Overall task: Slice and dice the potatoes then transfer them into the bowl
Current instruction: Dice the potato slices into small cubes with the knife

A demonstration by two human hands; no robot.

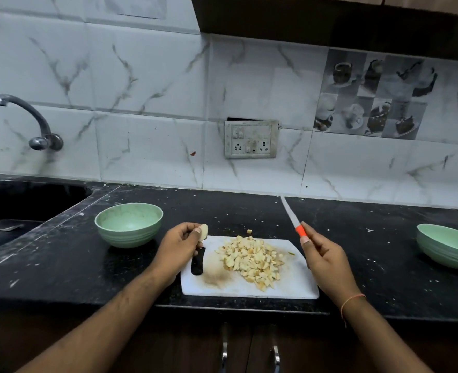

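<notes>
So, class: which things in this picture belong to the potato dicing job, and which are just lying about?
Part of the job:
potato piece pinched in left hand
knife in right hand
diced potato
cutting board
left green bowl

Just there:
right green bowl
tap
switch plate
sink

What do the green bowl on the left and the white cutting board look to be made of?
The green bowl looks like matte plastic or melamine: even pastel colour, moulded ridges round its wall, no glassy shine. Ceramic cannot be ruled out. The cutting board looks like white plastic: thin, flat, rounded corners, a cut-out handle slot, and brownish staining on its dull surface.
</notes>
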